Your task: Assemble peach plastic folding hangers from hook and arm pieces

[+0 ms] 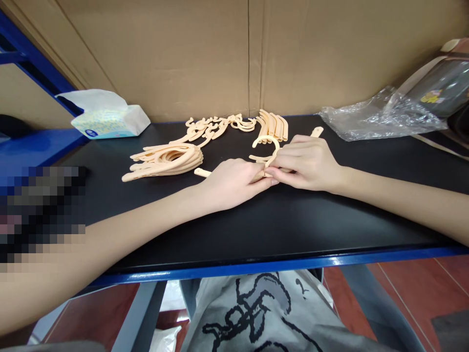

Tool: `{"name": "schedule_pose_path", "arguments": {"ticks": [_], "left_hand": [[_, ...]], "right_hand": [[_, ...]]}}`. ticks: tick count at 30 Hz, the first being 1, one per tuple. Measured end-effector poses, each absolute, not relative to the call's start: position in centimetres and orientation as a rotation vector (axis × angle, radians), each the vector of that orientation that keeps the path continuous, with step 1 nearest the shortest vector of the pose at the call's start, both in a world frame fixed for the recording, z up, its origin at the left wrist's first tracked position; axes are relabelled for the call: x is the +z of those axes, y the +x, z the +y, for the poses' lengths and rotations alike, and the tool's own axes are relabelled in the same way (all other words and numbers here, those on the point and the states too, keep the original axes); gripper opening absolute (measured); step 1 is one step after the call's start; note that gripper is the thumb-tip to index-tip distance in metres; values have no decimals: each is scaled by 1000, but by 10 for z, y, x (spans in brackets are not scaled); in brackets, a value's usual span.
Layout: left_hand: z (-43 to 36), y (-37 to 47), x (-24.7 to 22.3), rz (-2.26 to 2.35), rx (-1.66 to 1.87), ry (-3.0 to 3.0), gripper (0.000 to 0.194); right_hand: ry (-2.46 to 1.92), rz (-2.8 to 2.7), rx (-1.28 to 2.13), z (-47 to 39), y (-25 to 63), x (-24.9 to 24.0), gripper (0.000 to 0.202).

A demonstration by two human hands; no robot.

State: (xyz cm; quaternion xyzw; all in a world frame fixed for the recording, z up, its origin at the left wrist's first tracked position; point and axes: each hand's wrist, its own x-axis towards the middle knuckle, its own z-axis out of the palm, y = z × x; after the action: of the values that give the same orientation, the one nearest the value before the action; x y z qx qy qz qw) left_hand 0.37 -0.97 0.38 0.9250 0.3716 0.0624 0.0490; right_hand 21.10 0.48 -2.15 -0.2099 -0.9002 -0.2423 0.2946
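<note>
My left hand [236,182] and my right hand [309,164] meet over the front middle of the table. Between them is a cream plastic clothes hanger [275,149], its curved hook standing above the fingers. One arm end pokes out past my left hand, the other beyond my right. Both hands are closed, fingertips pinching near the base of the hook; the joint itself is mostly hidden. Left of my left hand lies a stack of cream curved hanger pieces [166,160]. Behind the hands are a pile of hook pieces [214,128] and a bundle of curved arm pieces [271,126].
A tissue pack [110,120] sits at the back left of the black table [264,227]. At the back right lie a clear plastic bag [384,117] and a dark see-through bag [443,85] with a strap. Brown cardboard [183,58] walls the rear; a blue edge [256,268] borders the front.
</note>
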Motion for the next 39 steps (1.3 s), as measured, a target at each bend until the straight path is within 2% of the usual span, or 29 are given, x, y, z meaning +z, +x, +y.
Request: {"name": "schedule_pose_path", "arguments": {"ticks": [10, 39], "left_hand": [[-10, 4, 3, 1144, 224, 2794, 41], [-7, 4, -1, 1197, 193, 2905, 44]], "right_hand": [[-556, -2325, -801, 6, 210, -21, 39], [-549, -2489, -638, 5, 206, -16, 40]]}}
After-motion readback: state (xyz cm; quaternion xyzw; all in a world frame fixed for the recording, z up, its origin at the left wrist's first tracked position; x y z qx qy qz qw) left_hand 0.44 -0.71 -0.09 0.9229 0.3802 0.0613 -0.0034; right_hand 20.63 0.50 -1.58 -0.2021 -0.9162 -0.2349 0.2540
